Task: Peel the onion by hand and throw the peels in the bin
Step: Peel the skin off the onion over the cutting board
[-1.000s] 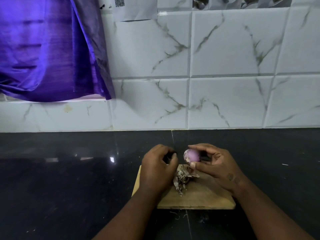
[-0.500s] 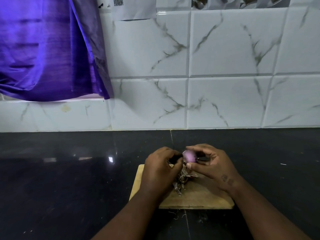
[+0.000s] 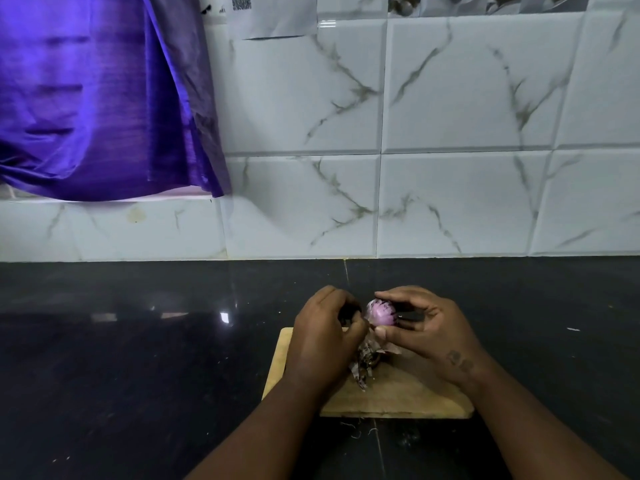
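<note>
While between two hands (image 3: 323,337) (image 3: 433,332), one onion (image 3: 381,313).

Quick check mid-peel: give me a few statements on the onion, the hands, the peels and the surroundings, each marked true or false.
1. The right hand holds the onion between fingers and thumb. True.
2. Loose peels lie on the wooden cutting board. True.
3. The onion rests on the board. False: it is held up off the board, with the left hand curled against its side.
4. A bin stands beside the board. False: no bin is in view; the board lies on a black countertop.
5. The curtain at upper left is green. False: it is purple.
</note>
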{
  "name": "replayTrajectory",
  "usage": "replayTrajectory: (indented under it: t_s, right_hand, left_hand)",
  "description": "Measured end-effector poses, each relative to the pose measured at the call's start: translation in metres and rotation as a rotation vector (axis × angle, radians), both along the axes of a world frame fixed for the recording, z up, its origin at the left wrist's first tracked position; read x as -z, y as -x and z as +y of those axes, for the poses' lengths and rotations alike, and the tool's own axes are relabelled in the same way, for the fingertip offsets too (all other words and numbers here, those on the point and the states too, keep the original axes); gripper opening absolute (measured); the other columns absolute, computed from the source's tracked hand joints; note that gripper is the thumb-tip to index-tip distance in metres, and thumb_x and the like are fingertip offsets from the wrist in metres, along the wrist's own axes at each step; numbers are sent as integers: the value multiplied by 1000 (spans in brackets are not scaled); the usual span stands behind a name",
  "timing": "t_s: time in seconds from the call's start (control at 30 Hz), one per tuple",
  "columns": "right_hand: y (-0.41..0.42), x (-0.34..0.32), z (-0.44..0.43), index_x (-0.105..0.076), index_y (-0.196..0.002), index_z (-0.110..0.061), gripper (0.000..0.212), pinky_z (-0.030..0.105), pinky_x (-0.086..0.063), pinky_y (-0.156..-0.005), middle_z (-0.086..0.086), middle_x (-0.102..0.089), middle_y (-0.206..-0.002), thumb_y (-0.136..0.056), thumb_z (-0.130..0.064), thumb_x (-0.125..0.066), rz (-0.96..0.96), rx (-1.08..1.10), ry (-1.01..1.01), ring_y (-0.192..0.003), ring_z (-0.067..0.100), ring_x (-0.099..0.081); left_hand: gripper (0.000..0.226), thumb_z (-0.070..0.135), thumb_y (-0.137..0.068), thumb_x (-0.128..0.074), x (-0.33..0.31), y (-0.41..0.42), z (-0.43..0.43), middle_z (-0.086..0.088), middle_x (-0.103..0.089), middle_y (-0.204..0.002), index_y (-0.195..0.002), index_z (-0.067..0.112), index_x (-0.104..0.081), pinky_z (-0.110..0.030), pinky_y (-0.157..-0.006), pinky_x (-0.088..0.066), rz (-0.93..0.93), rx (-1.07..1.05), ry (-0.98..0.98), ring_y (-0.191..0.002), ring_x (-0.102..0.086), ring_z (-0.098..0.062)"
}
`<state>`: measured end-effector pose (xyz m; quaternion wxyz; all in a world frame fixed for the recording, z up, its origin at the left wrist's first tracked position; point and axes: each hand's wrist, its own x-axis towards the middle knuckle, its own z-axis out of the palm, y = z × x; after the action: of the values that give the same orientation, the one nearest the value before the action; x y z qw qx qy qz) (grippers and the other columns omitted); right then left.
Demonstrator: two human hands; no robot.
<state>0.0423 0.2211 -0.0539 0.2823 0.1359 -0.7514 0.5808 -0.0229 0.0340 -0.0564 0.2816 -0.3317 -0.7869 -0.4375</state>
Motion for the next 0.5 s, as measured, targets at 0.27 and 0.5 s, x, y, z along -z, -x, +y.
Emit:
replayTrajectory:
  t_s: [0.27, 0.5]
  right_hand:
    - [3, -2, 3, -77, -116, -16, 48, 38, -59, -97, 4, -77, -117, -70, -11, -89, -3, 12, 84, -110, 21, -74]
    - [4, 0, -1, -78, -114, -17, 50, 40, -59, -95, 3, -75, -117, -66, -15, -91, -3, 22, 72, -109, 22, -74]
  left_hand:
    - [10, 14, -95, -75, -1, 0, -1, 15, -72, -91, -99, 24, -78, -18, -75, -53, -28, 125, -92, -87, -67, -5]
    - [14, 13, -88, -83, 0, -1, -1, 14, -76, -85, -96, 24, -83, -15, -71, -54, -78, 131, -132, -82, -71, -4]
